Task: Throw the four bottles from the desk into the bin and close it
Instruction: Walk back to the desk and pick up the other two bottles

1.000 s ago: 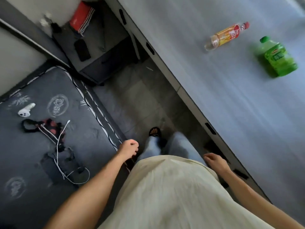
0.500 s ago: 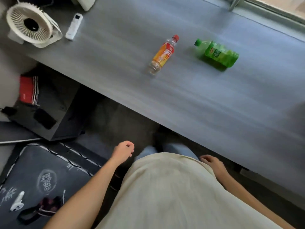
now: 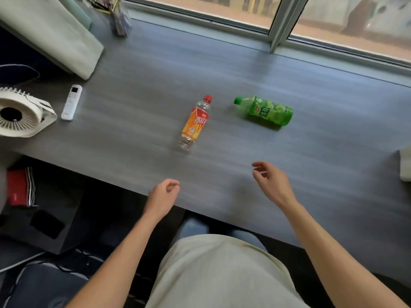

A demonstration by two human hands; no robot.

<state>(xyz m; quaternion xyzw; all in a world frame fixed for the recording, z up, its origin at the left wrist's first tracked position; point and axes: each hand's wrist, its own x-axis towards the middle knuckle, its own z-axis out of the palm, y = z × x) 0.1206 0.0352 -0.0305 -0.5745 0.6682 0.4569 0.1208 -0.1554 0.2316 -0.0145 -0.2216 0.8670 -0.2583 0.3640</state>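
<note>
Two bottles lie on their sides on the grey desk [image 3: 333,174]. The clear bottle with an orange label and red cap [image 3: 195,125] is in the middle, cap pointing away from me. To its right lies the green bottle [image 3: 265,111], its cap pointing left. My left hand [image 3: 163,197] hovers at the desk's near edge, below the orange-label bottle, fingers loosely curled and holding nothing. My right hand [image 3: 270,182] is over the desk, below the green bottle, fingers apart and empty. No bin is in view.
A white fan [image 3: 21,113] and a white remote [image 3: 71,102] sit at the desk's left end, a folded pale cloth [image 3: 51,34] and a pen holder [image 3: 119,18] behind them. A window frame [image 3: 278,23] runs along the far edge. A dark low cabinet [image 3: 44,218] stands lower left.
My view has swung up from the floor and bed to the desk. Both hands have risen from beside my hips to the desk edge, the right one reaching over the surface.
</note>
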